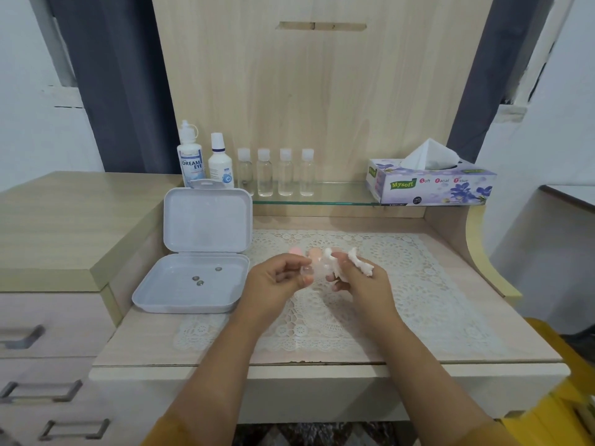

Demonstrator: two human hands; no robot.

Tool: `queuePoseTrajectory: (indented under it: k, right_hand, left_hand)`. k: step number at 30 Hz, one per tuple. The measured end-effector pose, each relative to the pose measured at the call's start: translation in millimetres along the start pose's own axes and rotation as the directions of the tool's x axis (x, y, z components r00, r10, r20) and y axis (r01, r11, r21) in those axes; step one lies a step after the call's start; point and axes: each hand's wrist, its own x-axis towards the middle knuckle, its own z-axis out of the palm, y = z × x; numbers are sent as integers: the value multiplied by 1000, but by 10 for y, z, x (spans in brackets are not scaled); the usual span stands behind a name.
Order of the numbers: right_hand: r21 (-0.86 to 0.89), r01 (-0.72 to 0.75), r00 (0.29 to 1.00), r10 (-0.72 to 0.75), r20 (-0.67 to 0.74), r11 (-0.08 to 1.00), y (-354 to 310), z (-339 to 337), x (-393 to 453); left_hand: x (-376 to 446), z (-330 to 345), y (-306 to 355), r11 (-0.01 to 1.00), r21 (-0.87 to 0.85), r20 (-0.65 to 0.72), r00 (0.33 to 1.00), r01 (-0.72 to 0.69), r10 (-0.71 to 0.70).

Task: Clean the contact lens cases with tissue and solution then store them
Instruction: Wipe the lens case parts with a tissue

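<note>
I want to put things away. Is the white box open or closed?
Open. The white box has its lid standing up behind the tray, showing three small round things inside.

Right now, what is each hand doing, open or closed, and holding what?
Left hand: closed, pinching a clear lens case.
Right hand: closed, gripping a crumpled tissue.

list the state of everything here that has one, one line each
storage box: lid open, upright, three small round bits inside
lens case: pinched in left hand, caps look off
tissue wad: crumpled, gripped by right hand
tissue box: open, one sheet sticking up
solution bottles: upright, capped
four clear bottles: upright, capped
drawers: closed
</note>
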Motion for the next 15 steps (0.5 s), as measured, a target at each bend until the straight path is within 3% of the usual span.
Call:
queuePoseTrajectory:
  k: [9, 15]
  right_hand:
    - [245, -245, 942, 170, 291, 938, -77, -42, -8]
    - [361, -275, 957, 217, 195, 891, -6, -102, 127]
  left_hand:
    - [13, -10, -11, 1000, -1, -6, 1000, 27, -27]
    - [6, -20, 13, 998, -52, 42, 999, 33, -31]
